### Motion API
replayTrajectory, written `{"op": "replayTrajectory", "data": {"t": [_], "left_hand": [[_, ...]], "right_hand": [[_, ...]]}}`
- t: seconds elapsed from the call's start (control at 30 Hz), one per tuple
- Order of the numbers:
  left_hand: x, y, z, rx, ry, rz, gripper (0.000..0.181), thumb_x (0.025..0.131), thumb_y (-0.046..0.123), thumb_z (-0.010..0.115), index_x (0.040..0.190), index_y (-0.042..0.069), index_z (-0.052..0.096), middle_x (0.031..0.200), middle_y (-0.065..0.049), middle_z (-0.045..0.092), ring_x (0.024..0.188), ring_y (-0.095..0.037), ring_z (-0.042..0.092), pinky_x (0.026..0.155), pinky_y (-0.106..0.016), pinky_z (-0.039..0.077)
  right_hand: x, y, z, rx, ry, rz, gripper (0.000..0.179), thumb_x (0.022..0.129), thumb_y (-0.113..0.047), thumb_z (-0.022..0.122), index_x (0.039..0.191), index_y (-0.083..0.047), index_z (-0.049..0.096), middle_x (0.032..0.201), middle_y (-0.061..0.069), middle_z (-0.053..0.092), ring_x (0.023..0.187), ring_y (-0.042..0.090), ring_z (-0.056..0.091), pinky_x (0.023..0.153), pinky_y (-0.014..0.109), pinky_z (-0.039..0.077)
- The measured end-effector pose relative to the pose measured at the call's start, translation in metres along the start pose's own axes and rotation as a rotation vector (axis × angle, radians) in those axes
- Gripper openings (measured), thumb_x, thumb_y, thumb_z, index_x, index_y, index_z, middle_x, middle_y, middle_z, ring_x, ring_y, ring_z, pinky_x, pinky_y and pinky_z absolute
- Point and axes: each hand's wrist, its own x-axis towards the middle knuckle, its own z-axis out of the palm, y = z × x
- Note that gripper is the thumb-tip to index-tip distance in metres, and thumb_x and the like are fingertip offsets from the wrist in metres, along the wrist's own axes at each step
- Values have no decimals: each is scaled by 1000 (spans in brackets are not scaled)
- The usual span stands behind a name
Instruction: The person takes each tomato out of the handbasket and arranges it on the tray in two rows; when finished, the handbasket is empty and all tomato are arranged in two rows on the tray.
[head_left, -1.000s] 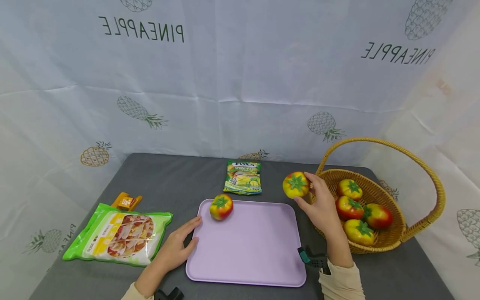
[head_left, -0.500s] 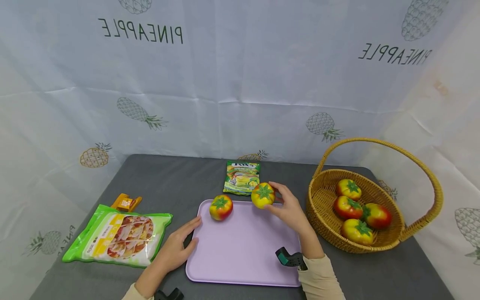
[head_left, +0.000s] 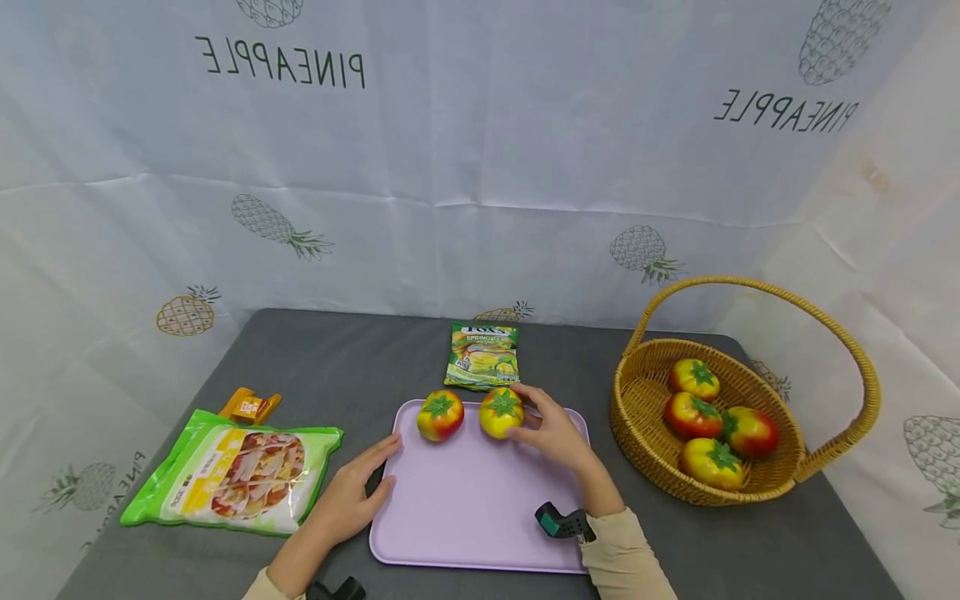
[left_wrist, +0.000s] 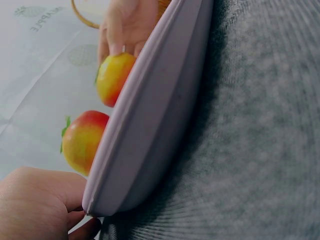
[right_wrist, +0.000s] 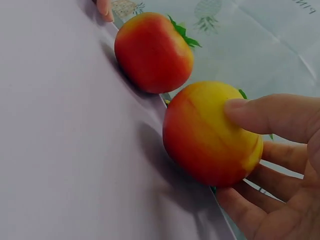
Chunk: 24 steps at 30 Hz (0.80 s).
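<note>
My right hand (head_left: 556,431) holds a yellow-and-red fruit (head_left: 501,412) with a green star-shaped leaf cap, thumb on one side and fingers on the other. That fruit is at the back of a pale purple tray (head_left: 465,508); whether it touches the surface I cannot tell. Left of it, on the tray's back-left corner, sits a second similar fruit (head_left: 441,415), redder in the right wrist view. My left hand (head_left: 347,500) rests against the tray's left rim with extended fingers. In the left wrist view its fingertips meet the rim, partly hidden.
A wicker basket (head_left: 632,433) with a tall handle stands at the right, holding several similar fruits. A green FOX'S packet (head_left: 483,357) lies behind the tray. To the left lie a green-and-white food bag (head_left: 240,475) and a small orange packet (head_left: 251,406).
My right hand has carried the fruit from beside the basket leftward and down to the back of the tray, beside the other fruit. My left hand has stayed at the rim.
</note>
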Motion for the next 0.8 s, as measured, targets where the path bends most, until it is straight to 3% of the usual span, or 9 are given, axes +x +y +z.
{"op": "replayTrajectory", "data": {"t": [0.2,0.5,0.8], "left_hand": [[-1,0,1,-1,2,-5,50,81,5,69,130,4,57,137,-7,54,122,-28,55,104,-1,17],[-2,-2,2,7,0,-11,49,83,7,68,130,6,57,138,-6,54,122,-27,55,105,-2,19],[-1,-2,2,11,-4,-28,49,83,9,68,131,8,57,138,-4,54,123,-25,54,105,-7,25]], "right_hand": [[0,1,2,42,-72,3,66,84,-13,71,141,0,39,140,21,41,128,39,44,105,50,38],[-1,-1,2,52,-100,31,67,86,-10,69,142,1,35,141,22,42,130,39,42,107,50,35],[-9,-36,-4,67,-141,40,66,86,-1,64,141,11,30,141,30,38,131,44,38,108,54,31]]}}
